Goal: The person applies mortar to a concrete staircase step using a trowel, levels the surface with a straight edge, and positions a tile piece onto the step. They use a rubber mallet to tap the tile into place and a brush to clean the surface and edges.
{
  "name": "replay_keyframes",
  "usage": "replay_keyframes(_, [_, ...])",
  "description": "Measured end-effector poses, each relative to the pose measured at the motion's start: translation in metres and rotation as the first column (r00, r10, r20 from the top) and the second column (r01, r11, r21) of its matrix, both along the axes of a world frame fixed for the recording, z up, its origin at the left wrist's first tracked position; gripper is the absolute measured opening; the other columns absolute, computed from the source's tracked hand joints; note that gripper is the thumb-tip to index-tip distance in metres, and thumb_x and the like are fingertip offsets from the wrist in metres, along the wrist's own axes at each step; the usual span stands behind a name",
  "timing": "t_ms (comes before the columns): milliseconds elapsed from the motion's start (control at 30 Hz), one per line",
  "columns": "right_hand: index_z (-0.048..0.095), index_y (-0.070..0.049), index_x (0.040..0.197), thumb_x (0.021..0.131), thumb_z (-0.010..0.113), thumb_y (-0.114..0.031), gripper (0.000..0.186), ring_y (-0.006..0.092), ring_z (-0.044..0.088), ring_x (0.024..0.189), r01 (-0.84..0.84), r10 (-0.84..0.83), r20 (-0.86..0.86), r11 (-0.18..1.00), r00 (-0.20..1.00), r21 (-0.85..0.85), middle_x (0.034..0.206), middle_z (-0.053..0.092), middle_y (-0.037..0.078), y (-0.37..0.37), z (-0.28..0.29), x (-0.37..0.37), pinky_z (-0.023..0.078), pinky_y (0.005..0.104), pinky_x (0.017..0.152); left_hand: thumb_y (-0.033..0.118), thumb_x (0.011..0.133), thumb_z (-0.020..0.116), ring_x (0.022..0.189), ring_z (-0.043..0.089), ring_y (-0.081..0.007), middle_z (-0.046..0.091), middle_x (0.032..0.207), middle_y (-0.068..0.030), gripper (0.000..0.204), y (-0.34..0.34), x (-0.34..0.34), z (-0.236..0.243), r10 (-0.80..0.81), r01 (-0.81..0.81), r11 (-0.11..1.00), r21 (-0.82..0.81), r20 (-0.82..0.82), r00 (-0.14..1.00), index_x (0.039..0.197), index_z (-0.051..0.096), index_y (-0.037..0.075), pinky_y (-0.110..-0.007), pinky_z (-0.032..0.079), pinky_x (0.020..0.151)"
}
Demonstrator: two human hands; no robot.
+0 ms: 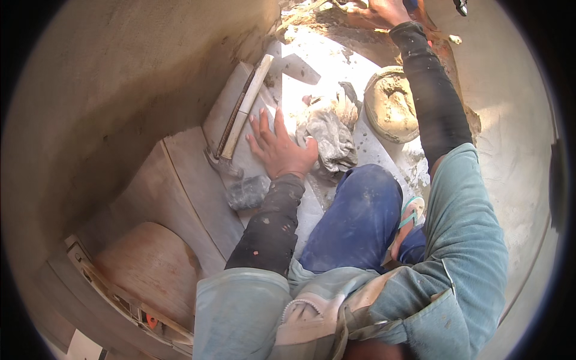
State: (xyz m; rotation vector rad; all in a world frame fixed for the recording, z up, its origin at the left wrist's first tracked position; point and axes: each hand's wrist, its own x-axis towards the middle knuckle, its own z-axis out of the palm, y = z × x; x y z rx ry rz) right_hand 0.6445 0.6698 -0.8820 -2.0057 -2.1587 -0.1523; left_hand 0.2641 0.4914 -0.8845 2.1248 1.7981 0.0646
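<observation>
The left hand [281, 150] lies flat on a pale floor tile [255, 129], fingers [264, 123] spread wide and holding nothing, the palm near the tile's right edge beside a crumpled grey rag [329, 135]. The tile sits against the curved plaster wall [120, 90], in line with two more laid tiles [192, 186] nearer the person. To seat it well, I judge the press should be even and straight down through the whole palm, so the tile beds level with its neighbour and the joint between them stays straight; leaning on one corner could tip it. A tap with the hammer's wooden handle [246, 105], which lies along the tile's left edge with its steel head [219, 163] toward the person, would probably want to be light

The right hand [387, 9] reaches far out to the top edge of the view; its fingers are cut off there, so I cannot tell whether they grip anything. A round pan of wet mortar [391, 105] stands under that forearm

Counted: one hammer, one rag, one mortar pan, three tiles, one turquoise sandal [411, 213]
</observation>
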Motion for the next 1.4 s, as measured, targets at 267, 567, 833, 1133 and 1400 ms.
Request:
replay_keyframes(267, [0.076,-0.025,0.105,0.09,0.06,-0.04,0.027,0.0272,0.061,0.095,0.015,0.005,0.064,0.95,0.998,-0.313,0.1,0.073,0.005,0.049,-0.072,-0.017,0.042,0.0511,0.089,0.038,0.073,0.066,0.154,0.007,-0.0362,0.026,0.157,-0.0176,0.089,-0.001,-0.005,-0.002,0.002,0.0,1.0,0.032,-0.067,0.998,0.152,0.038,0.009,-0.056,0.007,0.125])
replay_keyframes(567, [0.078,-0.03,0.098,0.086,0.067,-0.038,0.018,0.0274,0.055,0.122,0.108,-0.09,0.065,0.917,0.994,-0.384,0.111,0.072,0.0,0.091,-0.048,-0.023,0.035,0.0537,0.102,0.033,0.069,0.069,0.154,0.009,-0.0377,0.026,0.156,-0.0173,0.092,-0.005,0.008,-0.008,-0.052,0.053,0.996,0.066,-0.013,0.999,0.152,0.038,0.01,-0.057,0.005,0.123])
replay_keyframes(833, [0.078,-0.026,0.085,0.079,0.073,-0.032,0.01,0.0295,0.058,0.119,0.075,-0.094,-0.048,0.947,0.994,-0.312,0.096,0.074,0.004,0.066,0.024,-0.04,0.038,0.052,0.098,0.036,0.071,0.07,0.154,0.011,-0.0395,0.025,0.156,-0.0184,0.092,-0.007,0.006,-0.009,-0.079,0.085,0.993,0.084,-0.07,0.994,0.152,0.037,0.01,-0.058,0.008,0.123])
replay_keyframes(1133, [0.076,-0.02,0.082,0.076,0.065,-0.031,0.016,0.0322,0.061,0.093,0.16,-0.161,-0.002,0.982,0.987,-0.099,0.084,0.07,0.012,-0.062,-0.067,-0.045,0.037,0.0546,0.089,0.039,0.071,0.072,0.152,0.017,-0.0379,0.026,0.157,-0.0182,0.09,-0.009,0.005,-0.016,-0.073,0.085,0.99,0.116,-0.102,0.992,0.15,0.041,0.011,-0.057,0.013,0.122])
replay_keyframes(1400, [0.076,-0.022,0.076,0.076,0.064,-0.029,0.014,0.0301,0.058,0.103,0.274,-0.3,-0.086,0.934,0.95,-0.231,0.089,0.071,0.015,-0.114,-0.052,-0.085,0.037,0.0548,0.085,0.037,0.07,0.07,0.153,0.016,-0.0372,0.026,0.158,-0.0176,0.089,-0.006,0.002,-0.017,-0.05,0.06,0.989,0.132,-0.079,0.996,0.15,0.041,0.013,-0.056,0.012,0.123])
